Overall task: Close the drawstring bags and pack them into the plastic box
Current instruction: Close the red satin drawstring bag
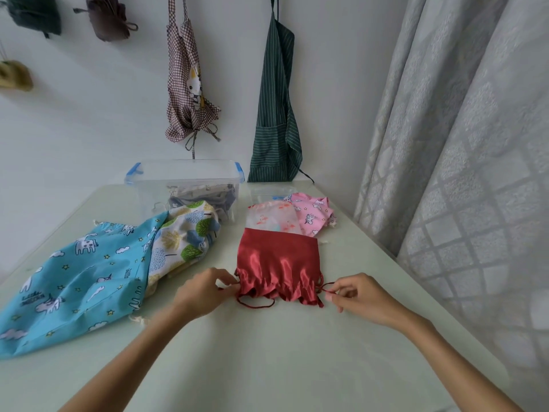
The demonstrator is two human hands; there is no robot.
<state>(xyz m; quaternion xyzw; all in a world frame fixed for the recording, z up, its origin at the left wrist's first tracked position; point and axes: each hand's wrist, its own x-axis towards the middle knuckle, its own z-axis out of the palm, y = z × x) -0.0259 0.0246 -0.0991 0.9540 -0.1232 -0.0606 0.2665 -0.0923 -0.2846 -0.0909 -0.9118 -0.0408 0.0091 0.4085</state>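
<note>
A red satin drawstring bag (277,263) lies flat on the table, its gathered mouth toward me. My left hand (202,292) pinches the red cord at the mouth's left side. My right hand (356,295) pinches the red cord (325,285) at the right side. A loop of cord (255,303) lies in front of the mouth. Behind it lie a pale flamingo-print bag (271,217) and a pink unicorn bag (312,214). A big blue unicorn bag (74,278) and a tree-print bag (184,239) lie to the left. The clear plastic box (184,185) stands at the back.
The box has blue clips and holds some grey fabric. A clear lid (269,193) lies behind the flamingo bag. Two aprons hang on the wall beyond the table. A curtain (460,144) runs along the table's right edge. Bare tabletop (267,352) lies between my forearms.
</note>
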